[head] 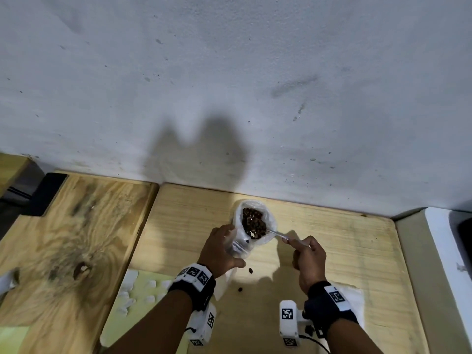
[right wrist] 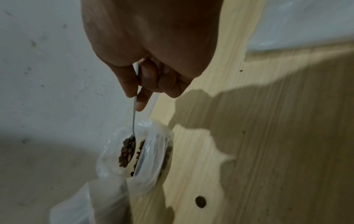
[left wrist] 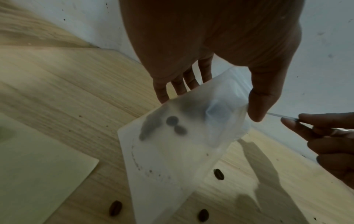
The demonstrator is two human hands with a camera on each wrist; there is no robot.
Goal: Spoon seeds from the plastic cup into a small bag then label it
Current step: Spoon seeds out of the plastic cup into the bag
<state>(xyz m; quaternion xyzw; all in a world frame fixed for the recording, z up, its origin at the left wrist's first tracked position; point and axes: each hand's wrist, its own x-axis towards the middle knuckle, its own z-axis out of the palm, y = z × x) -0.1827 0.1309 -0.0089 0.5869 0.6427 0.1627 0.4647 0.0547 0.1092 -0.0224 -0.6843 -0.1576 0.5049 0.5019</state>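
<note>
Here, a small bag [left wrist: 172, 151] is pinched by the left hand [head: 219, 251], a spoon [right wrist: 132, 136] by the right hand [head: 309, 259], over the cup [head: 268, 221] near the bench [head: 332, 226] edge.

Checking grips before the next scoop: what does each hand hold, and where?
Left hand holds the small bag near its top edge; right hand pinches the spoon by its handle.

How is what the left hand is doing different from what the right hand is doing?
The left hand grips the small bag, thumb on one side and fingers on the other; the right hand pinches the thin spoon handle. The left hand keeps the bag tilted above the table; the right hand has the spoon's loaded bowl at the plastic cup of seeds. Both hover over the table.
</note>
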